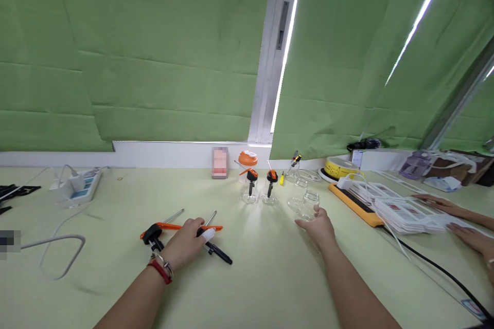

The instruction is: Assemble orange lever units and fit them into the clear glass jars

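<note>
My left hand, with a red bracelet at the wrist, lies over black and orange tools near the table's middle. Its fingers rest on an orange and black tool beside a black pen-like piece; whatever they grip is partly hidden. Just left of it lies another black and orange tool with a metal rod. My right hand has thumb and fingers around the base of a clear glass jar. Behind that jar stands another clear glass piece. Two glass jars holding black and orange tools stand farther left.
An orange-lidded container and a pink object stand at the back. Right of my hand are a yellow spool, an orange-edged power strip and white stacked sheets, near another person's hands. A white power strip lies left.
</note>
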Demonstrator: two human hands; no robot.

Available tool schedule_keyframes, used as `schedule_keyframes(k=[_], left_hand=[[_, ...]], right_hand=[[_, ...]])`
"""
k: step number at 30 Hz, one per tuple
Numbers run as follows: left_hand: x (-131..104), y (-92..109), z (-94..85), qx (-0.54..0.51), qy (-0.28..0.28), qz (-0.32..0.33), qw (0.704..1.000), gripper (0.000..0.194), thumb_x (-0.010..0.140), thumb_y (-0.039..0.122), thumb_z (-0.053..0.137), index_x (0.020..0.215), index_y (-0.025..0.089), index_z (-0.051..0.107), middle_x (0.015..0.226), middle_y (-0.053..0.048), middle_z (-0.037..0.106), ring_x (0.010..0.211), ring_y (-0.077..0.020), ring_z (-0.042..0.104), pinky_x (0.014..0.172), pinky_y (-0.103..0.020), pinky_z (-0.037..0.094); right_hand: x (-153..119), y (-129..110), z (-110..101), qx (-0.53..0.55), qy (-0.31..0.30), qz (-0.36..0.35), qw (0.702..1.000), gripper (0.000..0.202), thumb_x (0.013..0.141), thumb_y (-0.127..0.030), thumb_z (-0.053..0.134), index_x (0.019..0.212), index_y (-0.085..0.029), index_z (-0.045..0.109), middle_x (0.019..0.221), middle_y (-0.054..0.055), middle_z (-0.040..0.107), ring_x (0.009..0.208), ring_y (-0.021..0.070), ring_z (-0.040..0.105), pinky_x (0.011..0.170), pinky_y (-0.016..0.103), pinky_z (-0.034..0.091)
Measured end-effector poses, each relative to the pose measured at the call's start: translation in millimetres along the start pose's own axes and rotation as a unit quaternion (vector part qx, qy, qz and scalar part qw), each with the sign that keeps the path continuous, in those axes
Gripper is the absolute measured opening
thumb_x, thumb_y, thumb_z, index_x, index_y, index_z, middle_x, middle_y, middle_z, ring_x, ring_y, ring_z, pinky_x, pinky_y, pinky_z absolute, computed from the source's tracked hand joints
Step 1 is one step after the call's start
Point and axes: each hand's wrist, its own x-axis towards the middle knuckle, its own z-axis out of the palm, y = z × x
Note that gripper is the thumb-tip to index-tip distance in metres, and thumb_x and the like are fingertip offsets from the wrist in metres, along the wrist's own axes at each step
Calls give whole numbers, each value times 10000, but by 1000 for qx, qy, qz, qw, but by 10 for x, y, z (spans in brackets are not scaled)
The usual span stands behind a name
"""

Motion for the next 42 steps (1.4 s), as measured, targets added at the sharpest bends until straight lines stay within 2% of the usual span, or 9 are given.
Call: schedule_keyframes(k=[3, 6, 9, 17, 23, 27, 32, 36, 42], left_hand=[[-62, -31, -126, -44, -52, -1, 998, 654, 665, 462, 624, 1275, 260, 500, 1163, -77, 561, 944, -262, 570, 741, -304, 443], [-88, -89, -191, -39, -123, 39, 991, 627, 605, 268, 629, 1224, 334, 552, 1110, -22, 572, 843, -221, 578, 681, -273, 440], [-47, -136, -138, -67, -131, 66, 987, 550, 599, 212, 579, 1141, 295, 610, 1055, -25, 576, 873, -220, 569, 707, -279, 443], [57, -84, 161, -164, -87, 47, 982, 554, 560, 207, 629, 1112, 191, 587, 1056, -60, 591, 917, -235, 574, 761, -316, 462], [71, -62, 143, -203, -24, 14, 979, 548, 559, 255, 682, 1091, 178, 578, 917, -54, 625, 797, -210, 587, 709, -314, 470], [47, 0, 117, -248, -37, 17, 968, 544, 565, 252, 700, 1091, 180, 579, 838, -31, 627, 751, -185, 577, 702, -303, 467], [-9, 77, 198, -282, -55, 39, 957, 547, 553, 259, 738, 1080, 185, 615, 888, -42, 633, 777, -184, 574, 711, -301, 468], [-21, 117, 236, -280, -42, 49, 958, 536, 560, 304, 758, 1067, 182, 633, 945, -48, 605, 811, -184, 565, 724, -297, 461], [-22, 159, 209, -272, -10, 31, 962, 606, 560, 363, 763, 1113, 166, 615, 806, -3, 557, 748, -168, 543, 694, -293, 452]], right_hand=[[-184, -256, -37, 17, -20, -59, 998, 840, 550, -529, 696, 1267, -207, 400, 1258, 152, 496, 1129, 316, 519, 900, 424, 441], [-401, -507, -26, 42, -66, -147, 986, 760, 564, -484, 709, 1236, -247, 445, 1271, 92, 470, 1160, 283, 491, 958, 403, 409], [-573, -652, 40, 100, -155, -201, 962, 769, 554, -392, 737, 1253, -286, 436, 1266, 50, 468, 1187, 259, 466, 990, 392, 382], [-661, -673, 127, 268, -283, -126, 912, 581, 583, -332, 762, 1092, -253, 492, 1112, 45, 524, 1022, 224, 519, 831, 354, 458], [-641, -695, 106, 401, -321, -37, 857, 439, 678, -404, 708, 1040, -234, 526, 961, 40, 532, 856, 187, 522, 657, 295, 464], [-696, -733, 101, 433, -345, 4, 833, 390, 713, -433, 678, 1009, -223, 537, 883, 25, 518, 778, 163, 505, 578, 252, 427], [-837, -784, 137, 462, -397, 17, 793, 368, 730, -437, 680, 999, -230, 537, 898, 21, 522, 787, 156, 501, 609, 265, 450], [-916, -830, 155, 472, -410, 22, 780, 390, 705, -452, 701, 989, -231, 549, 904, 25, 542, 789, 162, 512, 620, 281, 465], [-917, -840, 143, 467, -410, 22, 783, 382, 714, -433, 701, 992, -227, 539, 921, 36, 529, 798, 167, 515, 605, 275, 474]])
